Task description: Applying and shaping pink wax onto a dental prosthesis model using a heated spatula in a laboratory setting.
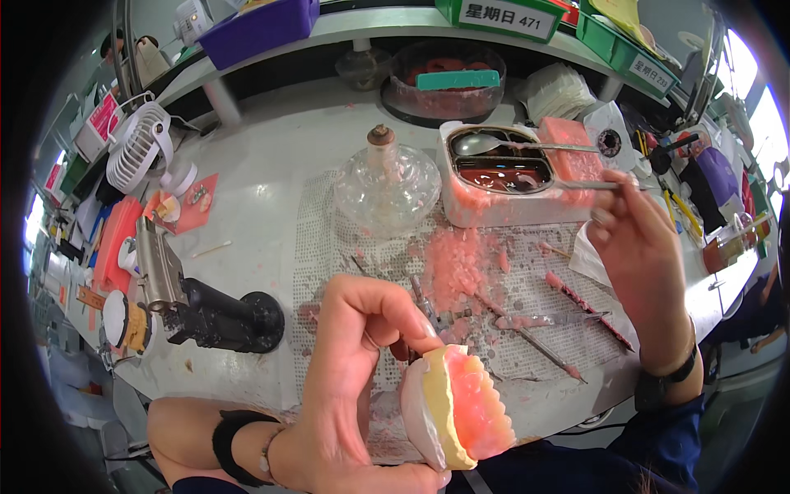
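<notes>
My left hand (346,370) is closed around a dental cast (440,403), thumb below and fingers above. The cast has a white and yellow plaster base, with pink wax (473,403) and a row of teeth along its right side. At the right, my right hand (638,230) pinches the handle of a metal wax tool (588,185). The tool's far end reaches into the front compartment of a white wax-melting pot (494,212), which holds dark red liquid wax. A metal spoon (477,145) rests across the pot's back compartment.
Left of the pot stands a glass spirit lamp (387,193). Wax-stained carving tools (527,333) and pink wax scraps (457,263) lie on printed paper. A black torch (218,313) stands at the left, near a white fan (144,148). Pink wax sheets (568,152) sit beside the pot.
</notes>
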Motion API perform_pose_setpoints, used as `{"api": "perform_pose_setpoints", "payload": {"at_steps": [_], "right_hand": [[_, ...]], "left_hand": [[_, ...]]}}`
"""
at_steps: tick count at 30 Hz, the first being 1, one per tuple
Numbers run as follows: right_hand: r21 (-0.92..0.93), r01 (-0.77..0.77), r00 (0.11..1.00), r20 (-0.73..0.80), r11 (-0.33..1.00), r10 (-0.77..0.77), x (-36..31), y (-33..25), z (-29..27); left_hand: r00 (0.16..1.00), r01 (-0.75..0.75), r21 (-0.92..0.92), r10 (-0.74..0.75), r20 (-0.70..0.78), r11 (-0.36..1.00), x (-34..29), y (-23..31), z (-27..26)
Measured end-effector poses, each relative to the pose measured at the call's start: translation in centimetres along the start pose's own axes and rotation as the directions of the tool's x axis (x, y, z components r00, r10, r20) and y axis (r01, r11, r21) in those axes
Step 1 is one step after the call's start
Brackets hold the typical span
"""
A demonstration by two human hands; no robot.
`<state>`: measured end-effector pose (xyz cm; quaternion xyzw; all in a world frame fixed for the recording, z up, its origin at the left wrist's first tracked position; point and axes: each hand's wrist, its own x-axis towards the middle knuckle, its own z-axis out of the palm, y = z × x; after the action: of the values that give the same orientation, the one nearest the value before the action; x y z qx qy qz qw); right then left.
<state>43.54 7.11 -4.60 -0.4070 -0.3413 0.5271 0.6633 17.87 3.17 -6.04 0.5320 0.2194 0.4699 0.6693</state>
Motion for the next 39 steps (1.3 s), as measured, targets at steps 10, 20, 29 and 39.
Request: {"api": "perform_pose_setpoints", "payload": {"at_steps": [10,20,29,39], "right_hand": [[-0.1,0.359,0.852,0.442,0.928,-0.282,-5.8,-0.9,1.4],[-0.112,0.715,0.561,0.681,0.69,-0.471,-5.2,-1.2,1.8],[-0.034,0.574,0.722,0.492,0.818,-0.486,-3.7,-1.2,0.4],[-0.422,0.297,0.944,0.265,0.857,-0.197,1.6,0.8,-1.6]], "left_hand": [[0.999,0.015,-0.107,-0.019,-0.03,0.994,-0.2,-0.1,0.4],[0.999,-0.02,0.195,0.015,0.032,0.981,-0.4,-0.4,-1.5],[0.999,-0.027,0.064,0.025,0.03,0.998,-0.1,0.0,-0.2],[1.0,0.004,0.016,-0.004,-0.008,1.0,0.1,0.0,0.1]]}}
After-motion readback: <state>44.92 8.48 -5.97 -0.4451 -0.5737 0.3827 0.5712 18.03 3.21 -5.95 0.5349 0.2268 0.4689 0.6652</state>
